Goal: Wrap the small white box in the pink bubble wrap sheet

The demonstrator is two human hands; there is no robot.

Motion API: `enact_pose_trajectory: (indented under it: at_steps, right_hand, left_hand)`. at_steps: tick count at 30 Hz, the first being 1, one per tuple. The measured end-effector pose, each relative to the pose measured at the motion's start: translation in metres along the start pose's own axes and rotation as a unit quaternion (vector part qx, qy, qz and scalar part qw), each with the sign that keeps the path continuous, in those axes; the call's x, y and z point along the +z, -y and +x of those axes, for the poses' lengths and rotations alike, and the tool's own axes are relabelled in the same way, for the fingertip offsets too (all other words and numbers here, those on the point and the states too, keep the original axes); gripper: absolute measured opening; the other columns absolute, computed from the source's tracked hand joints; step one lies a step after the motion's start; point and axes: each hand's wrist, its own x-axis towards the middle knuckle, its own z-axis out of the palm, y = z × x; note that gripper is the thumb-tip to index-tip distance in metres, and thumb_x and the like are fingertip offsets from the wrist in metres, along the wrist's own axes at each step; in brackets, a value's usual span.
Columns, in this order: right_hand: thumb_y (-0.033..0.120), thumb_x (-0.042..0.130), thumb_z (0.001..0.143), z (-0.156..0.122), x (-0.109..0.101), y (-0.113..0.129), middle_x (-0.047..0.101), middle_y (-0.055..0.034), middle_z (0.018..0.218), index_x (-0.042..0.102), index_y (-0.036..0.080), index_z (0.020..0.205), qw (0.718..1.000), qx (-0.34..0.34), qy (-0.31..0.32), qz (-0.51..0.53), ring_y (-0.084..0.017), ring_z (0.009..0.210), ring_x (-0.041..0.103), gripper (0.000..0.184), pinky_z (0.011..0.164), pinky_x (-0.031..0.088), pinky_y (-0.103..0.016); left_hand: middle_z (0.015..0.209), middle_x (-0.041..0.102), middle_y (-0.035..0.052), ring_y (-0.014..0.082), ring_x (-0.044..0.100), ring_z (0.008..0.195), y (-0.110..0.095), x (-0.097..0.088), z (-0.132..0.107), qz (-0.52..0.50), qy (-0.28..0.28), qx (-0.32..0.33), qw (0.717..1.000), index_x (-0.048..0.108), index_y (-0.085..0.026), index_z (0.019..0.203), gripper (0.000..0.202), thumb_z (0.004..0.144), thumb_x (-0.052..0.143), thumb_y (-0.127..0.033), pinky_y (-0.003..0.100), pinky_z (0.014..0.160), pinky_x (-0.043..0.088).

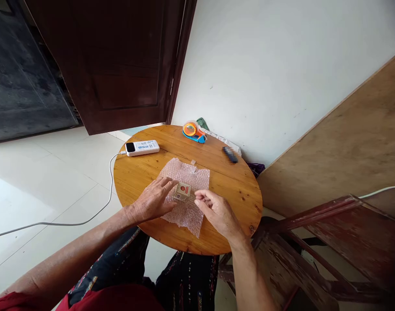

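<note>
A small cream box (183,189) with red and dark print rests on a sheet of clear pinkish bubble wrap (190,218). The wrap lies spread over the round wooden table (132,179). My left hand (156,198) is open at the box's left side, fingers stretched and thumb apart; whether its fingertips touch the box I cannot tell. To the right of the box hovers my right hand (216,209), its fingers curled with thumb and fingertips apart, nothing seen between them.
A white power bank (143,147) with a cable (111,185) sits at the table's left. Toward the back are an orange and blue tape dispenser (194,131) and a blurred dark object (230,154). A wooden chair (314,242) stands at right, beside the wall.
</note>
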Motion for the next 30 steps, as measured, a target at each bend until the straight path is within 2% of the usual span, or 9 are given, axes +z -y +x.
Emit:
enact_pose_trajectory:
  at_steps: [3, 7, 13, 18, 20, 23, 25, 27, 30]
  right_hand:
    - [0.022, 0.065, 0.079, 0.018, 0.022, -0.002, 0.066, -0.0116, 0.126, 0.06, 0.02, 0.126, 0.996, -0.037, -0.062, -0.047, -0.025, 0.107, 0.065, 0.048, 0.09, 0.053, -0.039]
    - [0.016, 0.062, 0.077, 0.026, 0.037, -0.011, 0.07, -0.0118, 0.119, 0.061, 0.021, 0.126, 0.992, -0.071, -0.07, -0.077, -0.028, 0.112, 0.063, 0.049, 0.1, 0.049, -0.046]
    - [0.04, 0.062, 0.084, 0.002, -0.013, -0.046, 0.069, -0.0125, 0.123, 0.059, 0.019, 0.13, 0.963, 0.015, -0.251, -0.094, -0.027, 0.107, 0.066, 0.05, 0.096, 0.051, -0.044]
    - [0.035, 0.061, 0.079, -0.016, -0.045, -0.089, 0.067, -0.0145, 0.124, 0.058, 0.018, 0.132, 0.952, 0.132, -0.212, -0.179, -0.032, 0.111, 0.064, 0.056, 0.096, 0.051, -0.049]
    - [0.036, 0.062, 0.078, -0.02, -0.047, -0.091, 0.062, -0.0172, 0.132, 0.056, 0.016, 0.134, 0.944, 0.119, -0.233, -0.202, -0.035, 0.12, 0.059, 0.059, 0.101, 0.047, -0.054]
    - [0.039, 0.06, 0.083, -0.019, -0.039, -0.065, 0.058, -0.0182, 0.136, 0.059, 0.016, 0.13, 0.928, 0.024, -0.302, -0.218, -0.036, 0.128, 0.053, 0.053, 0.108, 0.041, -0.056]
    - [0.035, 0.055, 0.09, -0.012, -0.027, -0.041, 0.062, -0.014, 0.131, 0.062, 0.02, 0.125, 0.939, -0.048, -0.283, -0.189, -0.03, 0.123, 0.057, 0.039, 0.108, 0.044, -0.051]
    - [0.03, 0.051, 0.093, 0.0, -0.01, -0.022, 0.063, -0.0114, 0.129, 0.065, 0.023, 0.119, 0.962, -0.105, -0.195, -0.158, -0.027, 0.122, 0.058, 0.031, 0.108, 0.046, -0.047]
    - [0.02, 0.044, 0.093, 0.019, 0.018, -0.019, 0.061, -0.0121, 0.134, 0.061, 0.019, 0.126, 0.979, -0.112, -0.073, -0.156, -0.025, 0.127, 0.056, 0.038, 0.11, 0.045, -0.045]
  left_hand:
    - [0.142, 0.053, 0.02, 0.0346, 0.047, 0.135, 0.003, 0.017, 0.007, -0.015, 0.02, -0.009, 1.0, 0.036, -0.013, 0.147, 0.088, 0.071, 0.077, -0.033, 0.051, 0.111, 0.041]
    - [0.148, 0.048, 0.0214, 0.0366, 0.041, 0.141, 0.005, 0.033, 0.005, -0.005, 0.069, -0.059, 0.996, 0.028, -0.012, 0.15, 0.104, 0.066, 0.08, -0.044, 0.054, 0.117, 0.032]
    - [0.147, 0.051, 0.0177, 0.0334, 0.039, 0.142, 0.006, 0.038, -0.001, 0.016, 0.068, -0.053, 0.996, 0.027, -0.013, 0.152, 0.105, 0.069, 0.075, -0.054, 0.05, 0.119, 0.029]
    - [0.149, 0.048, 0.0169, 0.0324, 0.038, 0.143, 0.006, 0.039, 0.0, 0.024, 0.061, -0.046, 0.997, 0.029, -0.014, 0.151, 0.101, 0.071, 0.073, -0.057, 0.048, 0.119, 0.028]
    - [0.148, 0.049, 0.0163, 0.032, 0.039, 0.142, 0.006, 0.04, 0.0, 0.025, 0.061, -0.043, 0.997, 0.03, -0.014, 0.151, 0.1, 0.071, 0.072, -0.058, 0.047, 0.118, 0.028]
    - [0.146, 0.05, 0.016, 0.032, 0.039, 0.141, 0.006, 0.041, 0.003, 0.026, 0.064, -0.029, 0.997, 0.029, -0.015, 0.151, 0.1, 0.071, 0.071, -0.059, 0.048, 0.118, 0.027]
    - [0.147, 0.05, 0.0163, 0.0325, 0.039, 0.142, 0.006, 0.043, 0.007, 0.028, 0.066, -0.022, 0.997, 0.029, -0.016, 0.152, 0.101, 0.071, 0.071, -0.059, 0.049, 0.118, 0.027]
    - [0.147, 0.049, 0.0167, 0.0332, 0.039, 0.142, 0.005, 0.046, 0.014, 0.03, 0.069, -0.024, 0.997, 0.029, -0.016, 0.152, 0.102, 0.07, 0.072, -0.06, 0.049, 0.117, 0.028]
    - [0.148, 0.048, 0.0188, 0.0343, 0.039, 0.141, 0.003, 0.048, 0.023, 0.037, 0.073, -0.029, 0.996, 0.03, -0.014, 0.151, 0.103, 0.069, 0.072, -0.06, 0.051, 0.117, 0.027]
